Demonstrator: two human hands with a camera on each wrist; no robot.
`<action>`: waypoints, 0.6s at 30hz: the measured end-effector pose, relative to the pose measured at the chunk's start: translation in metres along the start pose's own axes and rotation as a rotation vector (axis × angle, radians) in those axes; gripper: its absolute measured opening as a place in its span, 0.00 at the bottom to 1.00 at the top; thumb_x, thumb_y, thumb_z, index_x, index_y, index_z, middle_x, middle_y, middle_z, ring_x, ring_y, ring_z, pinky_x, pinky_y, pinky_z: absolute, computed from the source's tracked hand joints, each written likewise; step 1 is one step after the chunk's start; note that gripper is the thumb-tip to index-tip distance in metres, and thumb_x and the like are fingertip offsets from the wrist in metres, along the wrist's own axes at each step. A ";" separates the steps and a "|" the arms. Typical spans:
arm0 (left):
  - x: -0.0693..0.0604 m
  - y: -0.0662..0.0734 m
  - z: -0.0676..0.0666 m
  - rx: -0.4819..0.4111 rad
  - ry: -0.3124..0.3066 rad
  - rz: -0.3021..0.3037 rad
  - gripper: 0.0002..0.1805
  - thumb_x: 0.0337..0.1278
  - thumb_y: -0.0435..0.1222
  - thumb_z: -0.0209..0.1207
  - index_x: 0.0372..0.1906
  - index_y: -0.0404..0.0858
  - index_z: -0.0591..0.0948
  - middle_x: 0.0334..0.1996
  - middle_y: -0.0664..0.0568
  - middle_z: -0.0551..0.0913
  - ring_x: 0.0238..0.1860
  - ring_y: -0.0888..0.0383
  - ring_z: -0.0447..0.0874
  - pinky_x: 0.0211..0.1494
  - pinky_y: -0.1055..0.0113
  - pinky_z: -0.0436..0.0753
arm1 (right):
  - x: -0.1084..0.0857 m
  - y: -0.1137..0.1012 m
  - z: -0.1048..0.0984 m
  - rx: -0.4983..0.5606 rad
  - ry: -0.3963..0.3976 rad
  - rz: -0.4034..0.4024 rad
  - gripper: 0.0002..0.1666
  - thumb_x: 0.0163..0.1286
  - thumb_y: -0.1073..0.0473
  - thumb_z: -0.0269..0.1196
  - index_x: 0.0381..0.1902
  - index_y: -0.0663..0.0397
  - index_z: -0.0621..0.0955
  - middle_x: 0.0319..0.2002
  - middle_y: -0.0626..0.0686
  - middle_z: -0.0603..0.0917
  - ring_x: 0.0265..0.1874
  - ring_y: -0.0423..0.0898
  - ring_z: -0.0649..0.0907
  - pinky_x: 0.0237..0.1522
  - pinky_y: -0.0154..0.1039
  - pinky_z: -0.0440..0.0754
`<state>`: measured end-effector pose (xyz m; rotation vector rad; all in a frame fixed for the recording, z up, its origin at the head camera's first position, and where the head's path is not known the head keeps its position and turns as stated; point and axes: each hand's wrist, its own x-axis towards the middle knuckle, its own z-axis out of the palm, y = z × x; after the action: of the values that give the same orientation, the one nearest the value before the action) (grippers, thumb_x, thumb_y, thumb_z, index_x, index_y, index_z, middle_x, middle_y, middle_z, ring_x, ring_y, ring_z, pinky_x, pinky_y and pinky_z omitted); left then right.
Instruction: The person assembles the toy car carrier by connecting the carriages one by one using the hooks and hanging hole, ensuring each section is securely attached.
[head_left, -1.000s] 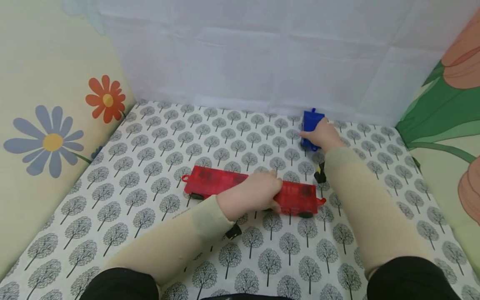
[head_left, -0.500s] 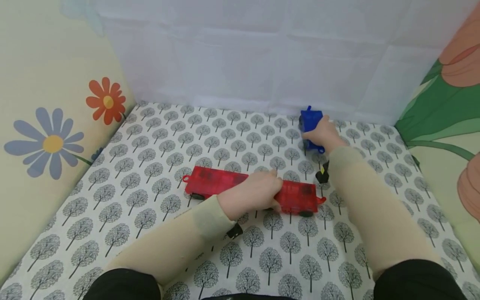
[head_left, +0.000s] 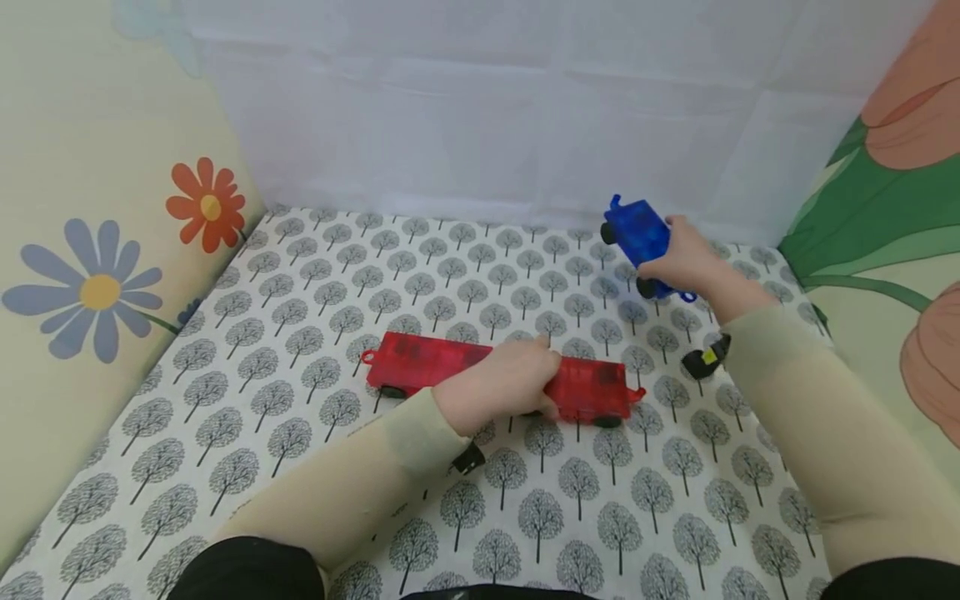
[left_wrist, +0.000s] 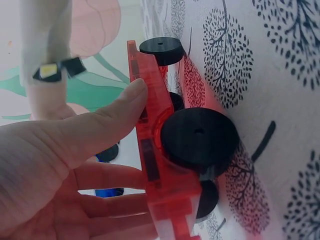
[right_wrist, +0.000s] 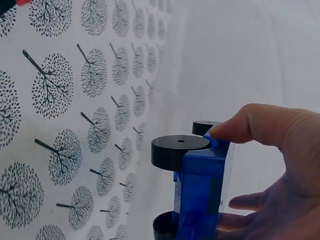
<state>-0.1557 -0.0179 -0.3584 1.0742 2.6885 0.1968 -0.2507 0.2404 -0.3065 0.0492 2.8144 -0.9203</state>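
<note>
My left hand [head_left: 506, 379] grips the middle of a long red see-through toy train [head_left: 588, 387], which sits on the tree-print cloth. A ring sticks out at its left end and a hook at its right. The hand covers its middle, so I cannot tell whether it is one piece or joined wagons. In the left wrist view the thumb presses one side of the red body [left_wrist: 152, 95], above black wheels [left_wrist: 200, 140]. My right hand [head_left: 690, 258] holds a blue toy train wagon [head_left: 639, 233] at the back right, tilted and raised off the cloth. Its black wheels [right_wrist: 180, 150] show in the right wrist view.
White cloth with tree prints [head_left: 300, 433] covers the table. A white sheet [head_left: 450, 125] hangs behind it. Flower-printed panels stand at the left [head_left: 45, 167] and right [head_left: 847, 275]. A small black wrist camera [head_left: 705, 358] hangs under the right wrist.
My right hand has lifted the blue wagon off the cloth, turned it and brought it slightly right. The left hand and the red train have stayed in place.
</note>
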 end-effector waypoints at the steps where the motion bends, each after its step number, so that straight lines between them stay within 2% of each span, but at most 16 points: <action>1: 0.000 0.000 0.000 -0.002 -0.001 -0.002 0.27 0.41 0.52 0.76 0.43 0.41 0.83 0.35 0.53 0.76 0.31 0.60 0.74 0.38 0.66 0.76 | -0.005 0.001 -0.004 -0.004 -0.010 -0.006 0.59 0.64 0.56 0.62 0.77 0.62 0.36 0.68 0.75 0.57 0.60 0.72 0.68 0.55 0.66 0.72; 9: 0.001 -0.004 -0.002 -0.012 -0.005 -0.002 0.25 0.41 0.52 0.76 0.42 0.42 0.83 0.35 0.53 0.76 0.31 0.60 0.74 0.38 0.66 0.76 | -0.047 0.014 -0.026 -0.029 -0.089 -0.048 0.59 0.64 0.59 0.63 0.78 0.61 0.36 0.69 0.77 0.53 0.61 0.74 0.64 0.53 0.69 0.70; 14: 0.002 -0.006 -0.001 -0.017 -0.006 -0.013 0.27 0.41 0.52 0.76 0.43 0.41 0.83 0.35 0.54 0.76 0.32 0.60 0.75 0.40 0.65 0.76 | -0.064 0.030 -0.033 -0.037 -0.139 -0.104 0.59 0.63 0.63 0.63 0.77 0.63 0.37 0.71 0.77 0.49 0.63 0.75 0.61 0.52 0.68 0.71; 18: 0.002 -0.006 -0.001 -0.012 -0.013 -0.021 0.28 0.41 0.53 0.76 0.45 0.40 0.82 0.36 0.53 0.76 0.32 0.60 0.75 0.40 0.65 0.76 | -0.076 0.045 -0.035 -0.074 -0.168 -0.158 0.60 0.62 0.64 0.66 0.78 0.62 0.39 0.70 0.77 0.51 0.62 0.75 0.62 0.49 0.69 0.73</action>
<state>-0.1612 -0.0208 -0.3587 1.0401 2.6824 0.2009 -0.1780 0.2991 -0.2915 -0.2521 2.7223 -0.8096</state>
